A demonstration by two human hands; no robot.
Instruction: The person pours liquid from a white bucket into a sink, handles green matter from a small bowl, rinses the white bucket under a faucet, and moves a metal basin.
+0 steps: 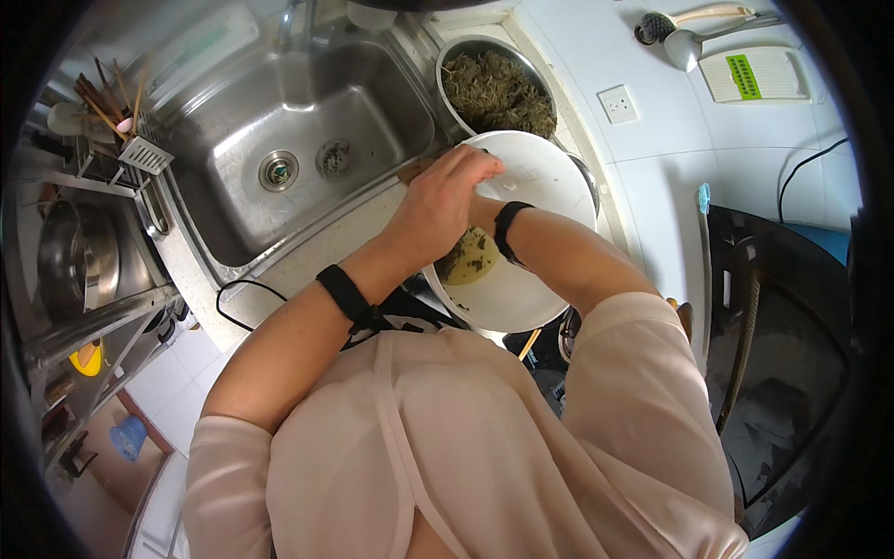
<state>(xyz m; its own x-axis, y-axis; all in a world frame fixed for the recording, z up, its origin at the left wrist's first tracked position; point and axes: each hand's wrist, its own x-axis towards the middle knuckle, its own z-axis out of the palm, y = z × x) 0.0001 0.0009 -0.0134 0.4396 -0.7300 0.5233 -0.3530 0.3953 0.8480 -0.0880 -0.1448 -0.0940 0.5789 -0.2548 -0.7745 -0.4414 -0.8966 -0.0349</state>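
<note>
My left hand [443, 195] is laid over my right hand [478, 206], close to the left rim of a large white bucket [538, 199]. Most of the right hand is hidden behind the left, so what either holds between the palms does not show. Yellowish liquid [482, 269] with dark leafy scraps lies at the bottom of the bucket. Just beyond it stands a round stainless steel pot [441, 84], heaped with dark green-brown, stringy leafy vegetable [496, 91].
A steel sink [230, 209] with a drain strainer [279, 171] lies to the left; scraps sit near its drain. Chopsticks stand in a rack [146, 155] at its far-left corner. A mandoline slicer [758, 75] and ladle [683, 50] are at the right wall, near a socket [618, 105].
</note>
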